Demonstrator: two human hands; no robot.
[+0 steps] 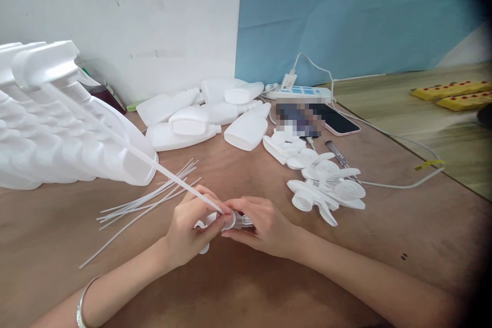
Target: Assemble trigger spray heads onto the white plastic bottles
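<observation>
Close together above the near part of the table, both my hands are closed. My left hand (190,226) pinches the lower end of a long thin white plastic tube (175,178), which slants up and left. Between the fingertips of my right hand (265,225) is a white plastic trigger spray head (243,221). The tube's end meets the round collar of this spray head; whether it sits inside cannot be made out. White parts of the head also show under my left fingers, partly hidden. More white tubes (142,205) lie loose left of my hands.
White bottles with spray heads (69,128) stand in rows at left. Bottles without heads (246,128) lie at the back. White plastic parts (326,184) are heaped at right, near a screwdriver (337,155), phone (340,120), power strip (303,93) and white cable (400,185).
</observation>
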